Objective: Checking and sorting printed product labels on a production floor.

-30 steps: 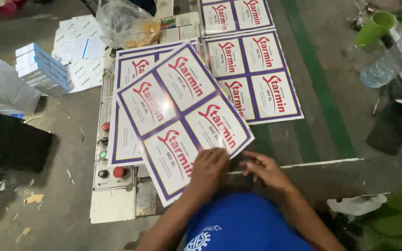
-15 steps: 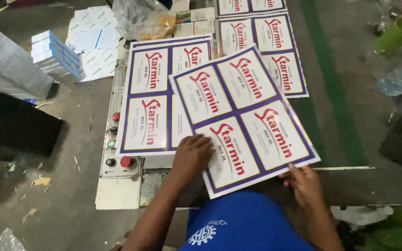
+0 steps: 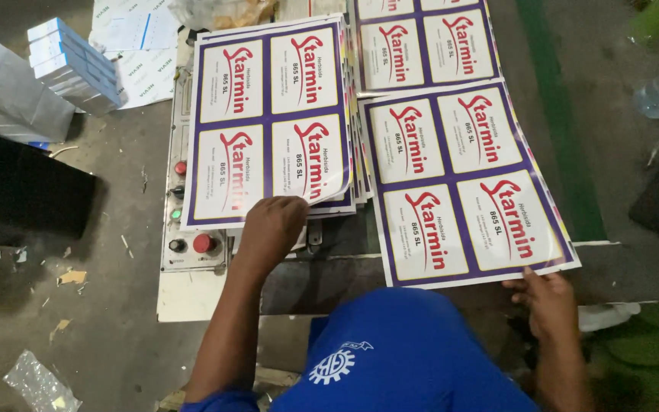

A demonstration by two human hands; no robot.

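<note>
Left hand [image 3: 272, 229], mid-frame, pinches the lower corner of the top sheet [image 3: 272, 122] on the stack. Right hand [image 3: 547, 301], lower right, grips another sheet's [image 3: 463, 183] edge.

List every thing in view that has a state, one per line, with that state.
Left hand: fingertips lifting the near corner of the left stack's top sheet.
Right hand: pinching the near edge of the right sheet.
Left stack of label sheets: flat, near corner curled up.
Right sheet: flat, overlapping the sheets beyond it.
Control panel: partly covered by the left stack.
Stack of boxes: closed, piled on the floor.
</note>
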